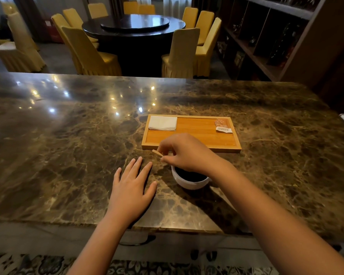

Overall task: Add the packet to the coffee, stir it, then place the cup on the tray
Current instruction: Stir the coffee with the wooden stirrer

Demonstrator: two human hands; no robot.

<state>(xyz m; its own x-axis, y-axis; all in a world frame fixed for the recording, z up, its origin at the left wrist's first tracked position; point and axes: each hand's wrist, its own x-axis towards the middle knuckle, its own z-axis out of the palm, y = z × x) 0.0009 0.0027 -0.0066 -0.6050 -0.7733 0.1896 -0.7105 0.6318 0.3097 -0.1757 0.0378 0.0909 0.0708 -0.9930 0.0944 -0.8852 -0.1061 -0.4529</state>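
Note:
A white cup [189, 184] of dark coffee stands on the marble counter, just in front of a wooden tray [197, 135]. My right hand [184, 152] hovers over the cup's far rim, fingers pinched on a thin wooden stir stick [157, 153] that points up and left; its lower end is hidden behind my fingers. My left hand [132, 187] lies flat and open on the counter, left of the cup and apart from it. An orange packet [222, 125], torn at its lower end, lies in the tray's far right corner.
A folded white napkin [162, 123] lies in the tray's far left corner. The brown marble counter [68, 139] stretches wide to the left and right. Beyond its far edge are yellow-covered chairs [87, 50] around a dark round table [134, 24], and shelving [266, 36] at the right.

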